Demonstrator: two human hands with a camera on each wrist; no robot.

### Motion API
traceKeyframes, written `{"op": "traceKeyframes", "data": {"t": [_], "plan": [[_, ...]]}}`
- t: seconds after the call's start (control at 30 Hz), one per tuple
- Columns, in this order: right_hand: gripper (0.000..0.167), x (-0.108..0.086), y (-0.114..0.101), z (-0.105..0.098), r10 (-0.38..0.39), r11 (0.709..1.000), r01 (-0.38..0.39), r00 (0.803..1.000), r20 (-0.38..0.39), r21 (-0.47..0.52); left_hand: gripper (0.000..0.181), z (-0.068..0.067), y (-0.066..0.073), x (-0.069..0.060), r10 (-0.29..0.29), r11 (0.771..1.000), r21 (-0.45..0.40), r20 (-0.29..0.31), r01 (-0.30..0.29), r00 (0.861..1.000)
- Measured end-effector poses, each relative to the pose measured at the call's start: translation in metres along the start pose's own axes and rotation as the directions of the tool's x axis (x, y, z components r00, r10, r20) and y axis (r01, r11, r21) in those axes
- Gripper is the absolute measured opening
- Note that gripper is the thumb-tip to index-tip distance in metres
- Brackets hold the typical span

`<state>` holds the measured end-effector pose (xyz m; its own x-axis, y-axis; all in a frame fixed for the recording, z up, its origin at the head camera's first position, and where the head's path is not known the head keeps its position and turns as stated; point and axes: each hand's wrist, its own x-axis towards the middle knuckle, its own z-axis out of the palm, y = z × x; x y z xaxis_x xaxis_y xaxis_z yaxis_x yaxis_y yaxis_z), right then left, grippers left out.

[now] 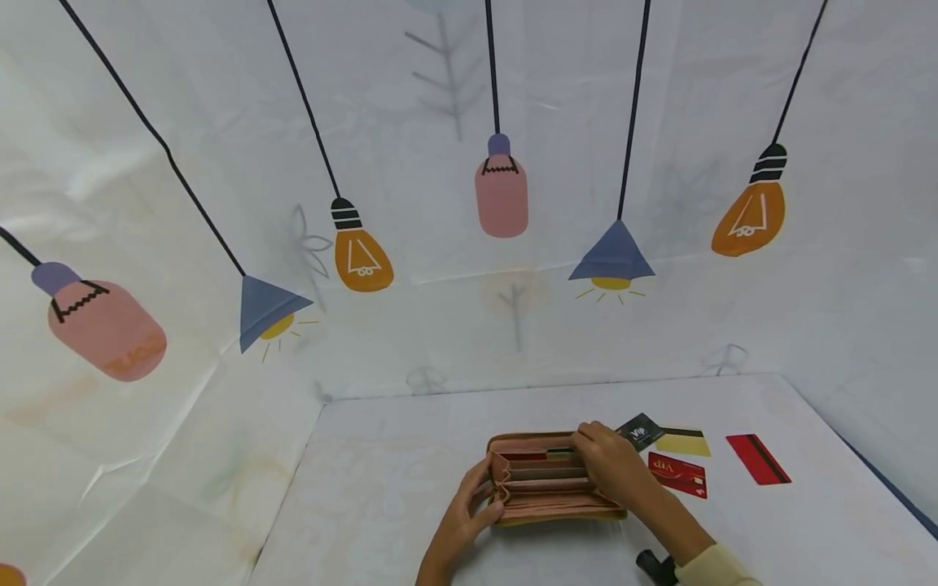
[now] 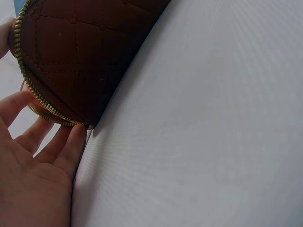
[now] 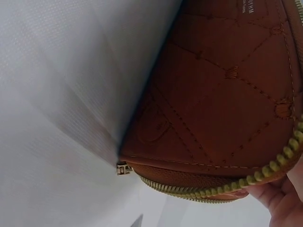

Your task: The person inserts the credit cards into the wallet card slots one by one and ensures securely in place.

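A brown quilted zip-around wallet (image 1: pixel 550 486) lies open on the table, its pink-lined compartments facing up. My left hand (image 1: pixel 462 521) grips its left end, thumb at the near side and fingers at the far side. My right hand (image 1: pixel 611 464) holds the far right part, fingertips over the far edge near the card slots. A red card edge (image 1: pixel 523 456) and a gold-and-black card edge (image 1: pixel 561 453) show in a far slot. The left wrist view shows fingers against the wallet's gold zipper (image 2: pixel 45 101). In the right wrist view, the quilted cover (image 3: pixel 213 94) hides most of the hand.
Right of the wallet lie a black VIP card (image 1: pixel 639 431), a gold striped card (image 1: pixel 685 442), a red VIP card (image 1: pixel 677 474) and, farther right, a red card with a black stripe (image 1: pixel 758 460). Lamp-printed white sheeting (image 1: pixel 454 325) stands behind the white table (image 1: pixel 366 488).
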<state>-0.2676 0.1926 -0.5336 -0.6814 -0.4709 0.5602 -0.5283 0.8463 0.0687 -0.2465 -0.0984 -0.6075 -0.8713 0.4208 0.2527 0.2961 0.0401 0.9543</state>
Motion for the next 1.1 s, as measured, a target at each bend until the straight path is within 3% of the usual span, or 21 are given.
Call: {"op": "traceKeyframes", "data": {"t": [0.4, 0.6, 0.87, 1.1], "plan": [[0.023, -0.0007, -0.0041, 0.0046, 0.039, 0.999, -0.039, 0.999, -0.009, -0.019, 0.069, 0.0013, 0.0026, -0.0011, -0.056, 0.998, -0.015, -0.002, 0.056, 0.998], [0.024, -0.0007, -0.0058, 0.0047, 0.050, 0.999, -0.050, 0.999, 0.010, -0.011, 0.069, 0.0011, 0.0020, -0.0016, -0.026, 1.000, -0.005, -0.002, 0.026, 1.000], [0.018, -0.0004, -0.0096, 0.0038, 0.058, 0.998, -0.058, 0.998, 0.010, -0.020, 0.069, 0.0006, 0.0018, -0.0023, -0.068, 0.998, -0.014, 0.000, 0.068, 0.998], [0.021, 0.0002, -0.0091, 0.0031, 0.051, 0.999, -0.051, 0.999, -0.001, -0.008, 0.070, 0.0004, 0.0017, -0.0013, -0.051, 0.999, 0.000, -0.019, 0.051, 0.999]]}}
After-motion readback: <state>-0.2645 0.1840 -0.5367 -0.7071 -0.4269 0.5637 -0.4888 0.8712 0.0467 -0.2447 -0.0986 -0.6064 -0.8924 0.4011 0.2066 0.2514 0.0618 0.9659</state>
